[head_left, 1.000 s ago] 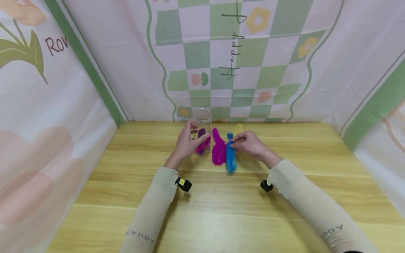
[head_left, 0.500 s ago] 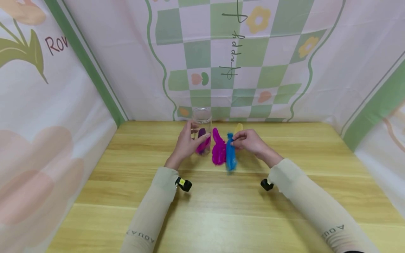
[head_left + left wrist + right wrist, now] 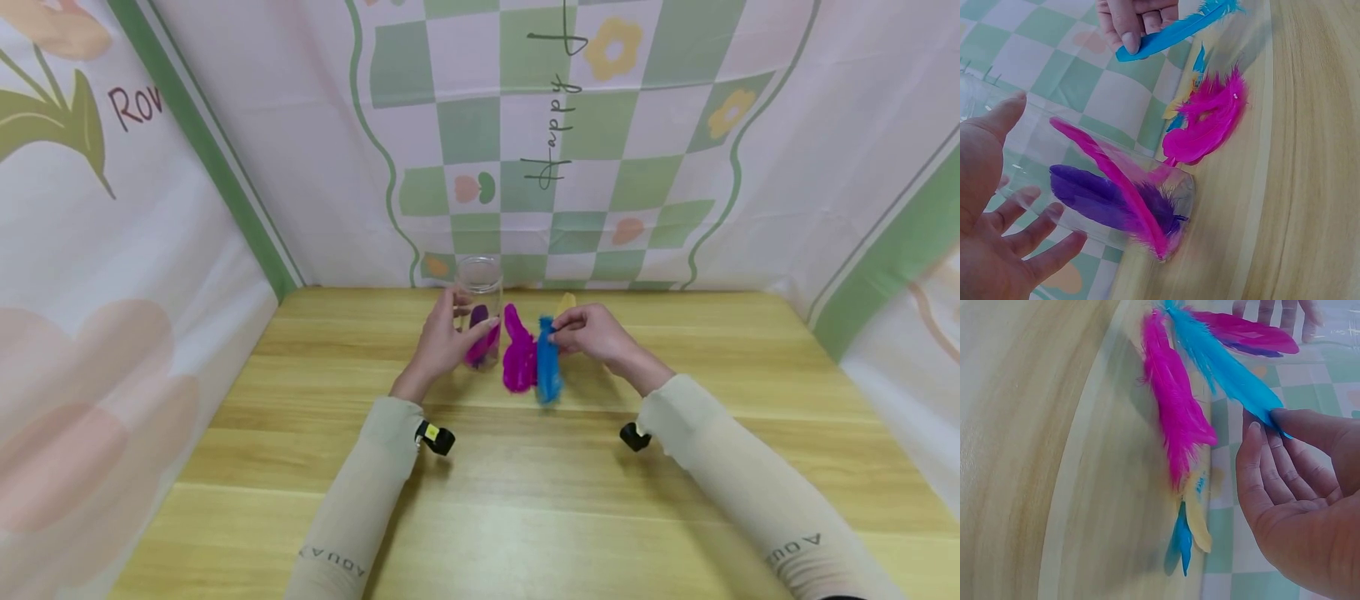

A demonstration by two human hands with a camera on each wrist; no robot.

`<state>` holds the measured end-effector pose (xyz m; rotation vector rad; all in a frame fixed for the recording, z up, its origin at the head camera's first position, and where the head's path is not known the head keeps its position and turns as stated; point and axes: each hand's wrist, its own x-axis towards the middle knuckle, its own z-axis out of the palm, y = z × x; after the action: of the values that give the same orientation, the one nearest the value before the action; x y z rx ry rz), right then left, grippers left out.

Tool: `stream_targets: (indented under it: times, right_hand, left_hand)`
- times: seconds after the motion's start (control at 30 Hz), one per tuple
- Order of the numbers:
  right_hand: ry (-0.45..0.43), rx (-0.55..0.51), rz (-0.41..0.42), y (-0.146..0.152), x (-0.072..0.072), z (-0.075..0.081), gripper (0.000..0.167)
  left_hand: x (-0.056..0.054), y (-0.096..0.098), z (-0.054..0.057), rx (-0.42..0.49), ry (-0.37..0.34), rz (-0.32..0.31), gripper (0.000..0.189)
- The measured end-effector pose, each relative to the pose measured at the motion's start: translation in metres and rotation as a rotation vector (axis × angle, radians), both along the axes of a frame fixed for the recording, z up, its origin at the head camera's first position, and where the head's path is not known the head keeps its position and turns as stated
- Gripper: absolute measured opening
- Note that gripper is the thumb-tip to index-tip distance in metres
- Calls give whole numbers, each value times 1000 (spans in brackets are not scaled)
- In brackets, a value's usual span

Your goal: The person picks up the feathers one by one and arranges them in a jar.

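Note:
A tall clear jar (image 3: pixel 480 275) stands upright on the wooden table, my left hand (image 3: pixel 442 337) holding it round the side with thumb and fingers. Inside the jar lean a purple feather (image 3: pixel 1094 197) and a magenta feather (image 3: pixel 1125 181). To the jar's right, my right hand (image 3: pixel 596 337) pinches a blue feather (image 3: pixel 1229 372) at its broad end between thumb and fingertips, the fluffy end pointing away from the fingers. Magenta feathers (image 3: pixel 517 367) lie on the table between jar and right hand. Behind that hand are a yellow feather (image 3: pixel 1195 515) and another blue feather (image 3: pixel 1183 540), partly hidden in the head view.
The wooden table (image 3: pixel 517 492) spreads in front of both hands. A fabric backdrop (image 3: pixel 525 192) with green and white checks rises behind the jar at the table's back edge. Small black cameras (image 3: pixel 633 436) hang at both wrists.
In the right hand, the blue feather has shifted slightly up and back, and its upper part now overlaps the blue bit behind it. The left hand and jar have stayed put.

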<state>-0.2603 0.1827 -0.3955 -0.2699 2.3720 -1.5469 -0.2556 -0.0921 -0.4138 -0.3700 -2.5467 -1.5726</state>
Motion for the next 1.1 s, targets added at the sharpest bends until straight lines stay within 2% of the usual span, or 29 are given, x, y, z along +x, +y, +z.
stream_targets:
  times: [0.73,1.1]
  right_hand:
    - [3,-33,-3,-1,2,12,29]
    - [7,-42,-10,1,0,10,26]
  left_hand:
    - [1,0,2,-4,3,5,61]
    - [0,0,2,-2,8,-4,65]
